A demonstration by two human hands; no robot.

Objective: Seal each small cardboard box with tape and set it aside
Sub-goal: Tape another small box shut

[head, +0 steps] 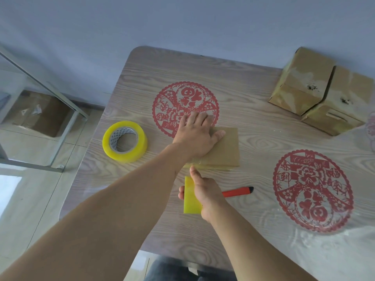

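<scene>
Pale blue wall (pixel 182 21); wood-grain table (pixel 263 138); tiled floor (pixel 30 189); metal frame (pixel 60 94) left.

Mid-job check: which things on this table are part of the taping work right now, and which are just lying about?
In use:
- small cardboard box, pressed flat by the left hand
- yellow tape strip, held in the right hand
- tape roll
- two taped boxes, set aside at the far right

Lying about:
- red cutter
- red paper-cut decorations
- carton on the floor
</scene>
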